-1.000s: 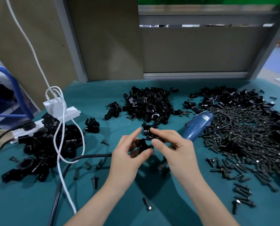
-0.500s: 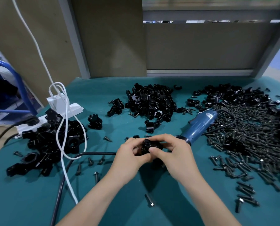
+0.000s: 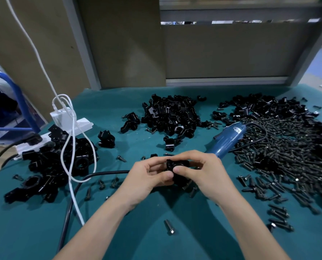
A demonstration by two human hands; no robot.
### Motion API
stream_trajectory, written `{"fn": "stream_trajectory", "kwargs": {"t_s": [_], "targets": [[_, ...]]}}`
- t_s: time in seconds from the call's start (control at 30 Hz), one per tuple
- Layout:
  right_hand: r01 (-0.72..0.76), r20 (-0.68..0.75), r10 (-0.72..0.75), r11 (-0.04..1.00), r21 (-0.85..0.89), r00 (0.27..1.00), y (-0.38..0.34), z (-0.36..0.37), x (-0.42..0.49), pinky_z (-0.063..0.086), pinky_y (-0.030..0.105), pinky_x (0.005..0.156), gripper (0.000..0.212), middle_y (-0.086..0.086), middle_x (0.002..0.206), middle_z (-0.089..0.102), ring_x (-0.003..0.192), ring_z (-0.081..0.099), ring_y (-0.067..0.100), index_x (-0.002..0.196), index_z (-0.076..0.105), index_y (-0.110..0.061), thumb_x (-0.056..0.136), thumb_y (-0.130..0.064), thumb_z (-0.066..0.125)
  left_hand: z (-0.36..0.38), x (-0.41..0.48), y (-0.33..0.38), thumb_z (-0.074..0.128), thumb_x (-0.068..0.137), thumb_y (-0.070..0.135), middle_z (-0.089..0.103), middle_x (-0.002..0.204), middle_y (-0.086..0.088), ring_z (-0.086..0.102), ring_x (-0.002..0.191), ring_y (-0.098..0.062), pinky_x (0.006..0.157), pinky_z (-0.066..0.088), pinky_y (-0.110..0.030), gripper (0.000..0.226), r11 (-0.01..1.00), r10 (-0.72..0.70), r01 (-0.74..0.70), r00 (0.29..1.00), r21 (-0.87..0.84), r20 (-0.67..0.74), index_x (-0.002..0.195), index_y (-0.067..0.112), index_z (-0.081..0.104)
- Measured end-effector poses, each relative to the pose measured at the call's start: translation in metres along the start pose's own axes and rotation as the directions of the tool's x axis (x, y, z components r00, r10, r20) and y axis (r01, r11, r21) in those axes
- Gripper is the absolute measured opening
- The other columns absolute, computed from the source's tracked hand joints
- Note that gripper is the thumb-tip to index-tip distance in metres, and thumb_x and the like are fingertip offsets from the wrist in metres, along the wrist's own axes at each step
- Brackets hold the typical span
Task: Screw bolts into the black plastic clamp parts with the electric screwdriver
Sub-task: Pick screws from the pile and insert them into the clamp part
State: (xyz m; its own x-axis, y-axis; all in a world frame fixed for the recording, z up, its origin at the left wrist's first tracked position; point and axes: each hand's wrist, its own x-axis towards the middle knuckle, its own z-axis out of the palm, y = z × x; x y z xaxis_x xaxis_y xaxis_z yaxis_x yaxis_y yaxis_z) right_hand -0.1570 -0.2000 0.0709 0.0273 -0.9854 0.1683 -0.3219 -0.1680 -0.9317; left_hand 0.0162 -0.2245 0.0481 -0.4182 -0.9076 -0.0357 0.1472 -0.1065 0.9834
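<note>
Both hands, left hand (image 3: pixel 147 177) and right hand (image 3: pixel 203 172), pinch a small black plastic clamp part (image 3: pixel 177 166) at table centre; light, rigid, best gripped by its flanks. The blue electric screwdriver (image 3: pixel 225 140) lies at two o'clock.

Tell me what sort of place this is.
Likely an assembly station in a workshop or factory: heaps of black clamp parts, a pile of bolts and a blue electric screwdriver.

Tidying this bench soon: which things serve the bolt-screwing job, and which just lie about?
Job: clamp part in left hand and right hand; electric screwdriver; bolt heap; clamp pile.
Lying about: white charger; white cable.
</note>
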Motion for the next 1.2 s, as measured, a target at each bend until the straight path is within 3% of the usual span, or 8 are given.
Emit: {"fn": "stream_trajectory", "kwargs": {"t_s": [0.13,0.37,0.53,0.67,0.77,0.9,1.2], "targets": [[0.014,0.008,-0.014,1.000,0.013,1.000,-0.001,0.002,0.000,0.048,0.019,0.088,0.034,-0.017,0.095,0.072,0.092,0.066,0.001,0.087,0.076,-0.038,0.077,-0.006,0.078,0.002,0.000,0.000,0.073,0.068,0.009,0.073,0.102,-0.012,0.071,0.090,-0.019,0.074,0.056,-0.025,0.043,1.000,0.014,-0.013,0.999,0.028,-0.031,0.111,0.016,0.068],[0.011,0.111,-0.001,0.995,-0.096,0.994,-0.002,-0.005,0.000,0.041,0.007,0.086,0.033,-0.016,0.099,0.064,0.095,0.059,-0.006,0.105,0.072,-0.038,0.087,-0.010,0.068,0.002,-0.001,0.002,0.071,0.071,0.009,0.076,0.091,-0.007,0.073,0.083,-0.019,0.070,0.057,-0.022,0.029,1.000,-0.005,0.004,0.999,-0.030,-0.033,0.100,0.008,0.070],[-0.035,0.123,0.048,0.994,-0.105,0.991,0.000,-0.013,0.001,0.048,0.024,0.093,0.039,-0.010,0.097,0.069,0.094,0.064,0.003,0.107,0.071,-0.039,0.081,-0.010,0.075,0.002,0.000,0.002,0.072,0.068,0.011,0.076,0.089,-0.009,0.073,0.079,-0.021,0.069,0.057,-0.022,0.025,1.000,-0.017,0.017,0.999,-0.008,-0.041,0.093,0.013,0.073],[-0.071,0.094,0.080,0.993,-0.095,0.992,0.001,-0.015,0.002,0.051,0.031,0.096,0.036,-0.013,0.094,0.074,0.093,0.067,0.000,0.103,0.073,-0.029,0.075,-0.009,0.080,0.001,0.000,0.002,0.074,0.065,0.014,0.076,0.088,-0.011,0.073,0.076,-0.021,0.069,0.057,-0.021,0.022,1.000,-0.028,0.028,0.998,0.000,-0.053,0.087,0.019,0.077],[-0.068,0.111,0.079,0.993,-0.099,0.991,0.001,-0.017,0.002,0.050,0.031,0.096,0.035,-0.012,0.094,0.075,0.093,0.067,0.001,0.104,0.074,-0.026,0.074,-0.008,0.081,0.002,-0.001,0.003,0.075,0.068,0.012,0.075,0.091,-0.017,0.073,0.080,-0.023,0.071,0.056,-0.021,0.033,0.999,-0.049,0.049,0.998,0.001,-0.050,0.101,0.012,0.074],[-0.071,0.110,0.079,0.995,-0.074,0.991,0.002,-0.019,0.002,0.050,0.026,0.093,0.036,-0.013,0.091,0.075,0.090,0.068,0.000,0.098,0.074,-0.031,0.073,-0.006,0.081,0.005,-0.002,0.001,0.070,0.078,-0.005,0.075,0.087,-0.010,0.073,0.081,-0.020,0.070,0.056,-0.020,0.022,0.999,-0.042,0.042,0.997,-0.006,-0.064,0.096,0.008,0.070],[-0.099,0.128,0.105,0.994,-0.050,0.986,0.003,-0.023,0.002,0.053,0.020,0.081,0.033,-0.005,0.090,0.073,0.085,0.068,0.007,0.092,0.073,-0.030,0.071,-0.005,0.082,0.008,-0.002,-0.001,0.070,0.080,-0.005,0.076,0.089,-0.012,0.073,0.083,-0.023,0.071,0.057,-0.020,0.018,0.998,-0.057,0.055,0.995,-0.032,-0.076,0.094,0.007,0.070]]}}
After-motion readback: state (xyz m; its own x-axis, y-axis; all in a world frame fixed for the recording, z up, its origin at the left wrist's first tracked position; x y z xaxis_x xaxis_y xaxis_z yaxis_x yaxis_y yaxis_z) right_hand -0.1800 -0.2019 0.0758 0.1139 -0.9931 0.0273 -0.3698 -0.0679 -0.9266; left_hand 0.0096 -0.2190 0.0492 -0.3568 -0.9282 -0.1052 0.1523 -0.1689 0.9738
